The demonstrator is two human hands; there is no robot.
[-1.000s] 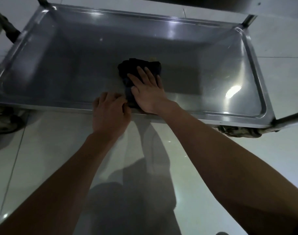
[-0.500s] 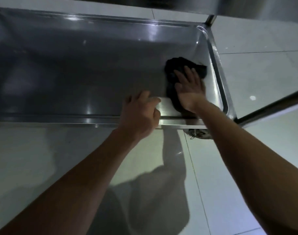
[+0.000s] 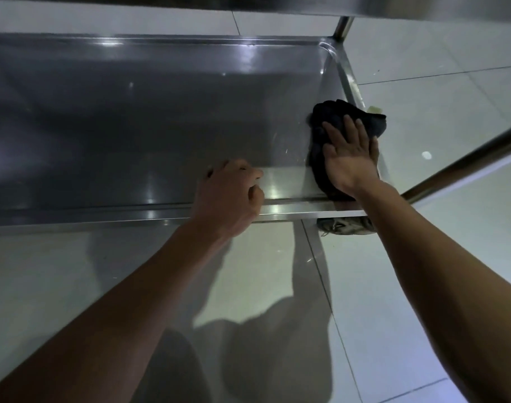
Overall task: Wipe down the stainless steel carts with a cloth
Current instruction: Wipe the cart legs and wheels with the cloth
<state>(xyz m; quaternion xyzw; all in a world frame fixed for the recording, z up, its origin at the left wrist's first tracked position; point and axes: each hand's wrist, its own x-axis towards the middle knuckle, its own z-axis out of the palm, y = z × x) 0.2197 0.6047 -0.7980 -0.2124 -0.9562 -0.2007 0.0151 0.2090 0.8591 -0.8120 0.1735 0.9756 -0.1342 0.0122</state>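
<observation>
A dark, crumpled cloth (image 3: 329, 141) lies at the right end of the steel cart shelf (image 3: 132, 126), its long axis running near to far. The right hand (image 3: 347, 152) presses it flat-fingered; the left hand (image 3: 231, 196) seemingly curls over the near rim.

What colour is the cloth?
Black, or very dark; the cloth shows in the head view, under the right hand.

Steel cart shelf (image 3: 161, 126), dark cloth (image 3: 321, 135) lying on it

cart shelf (image 3: 132, 126) cut off left, cloth (image 3: 321, 170) partly under right hand (image 3: 348, 158)
</observation>
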